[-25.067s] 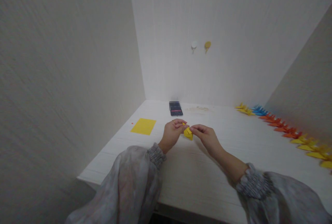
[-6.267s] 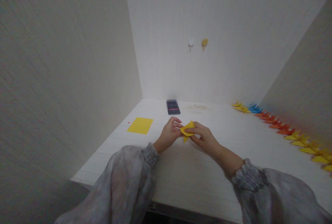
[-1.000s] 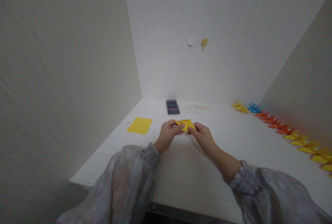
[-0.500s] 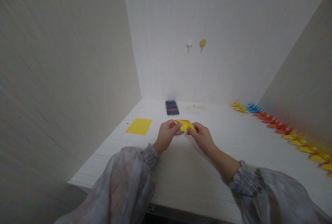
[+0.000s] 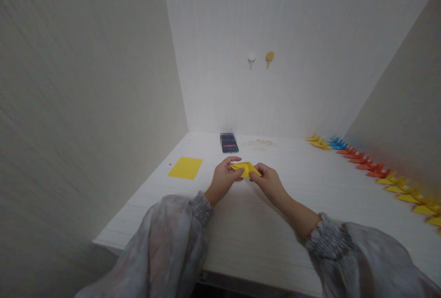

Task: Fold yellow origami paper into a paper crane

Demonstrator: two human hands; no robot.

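Observation:
A folded piece of yellow paper [image 5: 246, 168] is held between both hands above the middle of the table. My left hand [image 5: 223, 176] pinches its left end, the thumb lying across the front and the index finger stretched out along the top. At the right end, my right hand [image 5: 267, 179] grips the paper between thumb and bent fingers. The paper has a raised ridge and slanting edges; its underside is hidden by the fingers.
A flat yellow paper sheet [image 5: 185, 168] lies left on the white table [image 5: 255, 238], with a tiny red bit [image 5: 170, 164] beside it. A phone [image 5: 229, 145] lies at the back. Folded paper cranes [image 5: 367, 162] in yellow, blue and orange line the right side. Two hooks [image 5: 269, 57] hang on the wall.
My left index finger has lifted and straightened over the top of the folded paper, and its thumb has slid right along the front. The paper sits slightly lower. My right hand keeps its grip.

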